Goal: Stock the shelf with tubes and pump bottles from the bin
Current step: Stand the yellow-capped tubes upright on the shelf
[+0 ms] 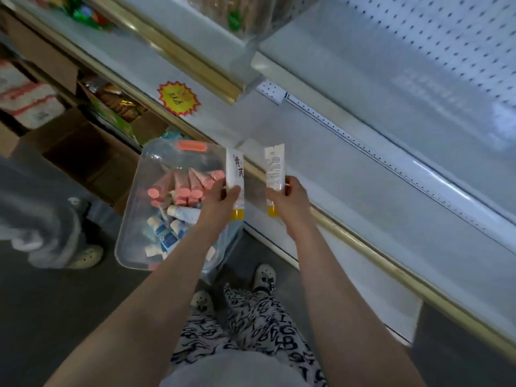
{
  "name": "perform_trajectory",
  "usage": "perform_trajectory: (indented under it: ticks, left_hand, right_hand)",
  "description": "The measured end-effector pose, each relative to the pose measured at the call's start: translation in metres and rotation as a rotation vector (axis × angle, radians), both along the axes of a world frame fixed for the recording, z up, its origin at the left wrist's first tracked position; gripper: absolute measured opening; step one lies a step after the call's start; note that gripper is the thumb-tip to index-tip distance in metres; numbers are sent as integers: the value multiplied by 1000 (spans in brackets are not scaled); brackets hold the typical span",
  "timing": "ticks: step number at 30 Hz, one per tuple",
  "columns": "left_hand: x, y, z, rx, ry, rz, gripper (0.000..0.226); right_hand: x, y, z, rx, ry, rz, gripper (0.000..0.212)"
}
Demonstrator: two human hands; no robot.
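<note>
Left hand [220, 199] grips tube [234, 169] low on body, yellow cap down, crimp end up, red-black script facing camera. Right hand [291, 203] pinches second tube [275, 169] same way up, small-print side showing. Hands apart, side by side, tubes not touching.

Clear bin [131, 191] just left of and below left hand. Inside: pink tubes [190, 182] bunched at far end, blue-white items [167, 238] heaped at near end, kind unclear.

White shelf [377, 196] with gold front edge beyond and right of right hand. Star tag [178, 97] up-left of hands.
</note>
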State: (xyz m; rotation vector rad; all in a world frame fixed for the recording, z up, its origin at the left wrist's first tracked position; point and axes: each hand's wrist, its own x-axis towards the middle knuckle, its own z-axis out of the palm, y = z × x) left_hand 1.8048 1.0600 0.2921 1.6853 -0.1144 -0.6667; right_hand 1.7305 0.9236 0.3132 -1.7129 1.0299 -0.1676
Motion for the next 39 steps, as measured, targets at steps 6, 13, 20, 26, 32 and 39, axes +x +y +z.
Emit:
perform_trajectory:
  ticks: [6,13,20,26,32,39]
  left_hand:
    - [-35,-46,34,-36,-59,-159,27]
    - [-95,-123,74,-124,-60,-277,33]
    - [-165,-211,110,-219,-115,-339,33]
    - [-228,-291,141,-354,-164,-408,30]
    - [-301,-354,150,-415,-180,-553,33]
    - [-373,-410,158,-420,-301,-732,39]
  right_hand:
    - [-57,-30,40,-57,-87,-167,42]
    - [-134,-89,83,-96,-168,-287,42]
    - [-212,-162,119,-154,-245,-379,44]
    - [-285,-226,142,-240,-348,-489,36]
    - [-364,-270,148,-325,-358,-593,29]
    - [-443,-303,152,-352,-382,-751,18]
